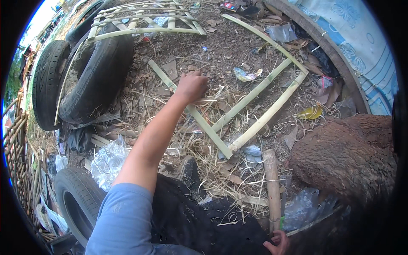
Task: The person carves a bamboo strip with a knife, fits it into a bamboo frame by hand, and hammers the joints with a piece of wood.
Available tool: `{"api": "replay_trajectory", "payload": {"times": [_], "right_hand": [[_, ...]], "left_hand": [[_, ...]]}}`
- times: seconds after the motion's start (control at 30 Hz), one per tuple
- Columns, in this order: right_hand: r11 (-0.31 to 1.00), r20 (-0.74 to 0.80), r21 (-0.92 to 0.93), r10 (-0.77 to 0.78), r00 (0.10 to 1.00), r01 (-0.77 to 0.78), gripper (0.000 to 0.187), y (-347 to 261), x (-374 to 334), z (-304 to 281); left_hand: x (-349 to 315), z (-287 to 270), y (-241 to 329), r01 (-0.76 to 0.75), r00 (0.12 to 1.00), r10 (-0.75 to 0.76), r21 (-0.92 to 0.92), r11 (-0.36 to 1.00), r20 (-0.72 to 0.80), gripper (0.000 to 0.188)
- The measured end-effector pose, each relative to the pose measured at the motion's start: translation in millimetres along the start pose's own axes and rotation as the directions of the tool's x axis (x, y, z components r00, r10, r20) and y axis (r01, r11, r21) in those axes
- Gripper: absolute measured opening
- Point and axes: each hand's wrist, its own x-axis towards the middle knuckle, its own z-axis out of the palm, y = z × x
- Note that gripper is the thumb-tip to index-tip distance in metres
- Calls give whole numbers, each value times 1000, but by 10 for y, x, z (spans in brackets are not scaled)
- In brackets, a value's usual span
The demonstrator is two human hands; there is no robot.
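Note:
My left hand [192, 87] reaches out over the ground, fingers curled downward, at a flat pale-green bamboo strip [207, 127]. Its fingertips are hidden, so I cannot tell what they hold. That strip meets two more bamboo strips, a greenish one [255, 98] and a paler one [270, 120], in an angled frame lying on the soil. A long curved strip [263, 37] joins the frame's far right corner. Low in the view, my right hand [279, 243] rests beside my dark-clothed knee, thumb and fingers apart, close to the lower end of a round wooden stick [272, 187].
A lattice of bamboo strips [146, 30] leans on old tyres [100, 76] at the far left; another tyre [78, 199] lies nearer. A thick log [340, 155] stands at right. Shavings [199, 163], leaves and crumpled clear plastic [109, 161] litter the ground.

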Motion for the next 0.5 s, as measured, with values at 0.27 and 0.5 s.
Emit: {"api": "replay_trajectory", "payload": {"times": [0.27,0.5], "right_hand": [[969,-53,-116,-227,973,220,62,14,-47,-92],[935,-159,-100,-353,922,340,60,-196,-329,-89]], "left_hand": [[-6,-408,104,199,926,-212,-73,977,-313,20],[-78,-1033,50,173,840,-539,-912,372,-60,33]]}}
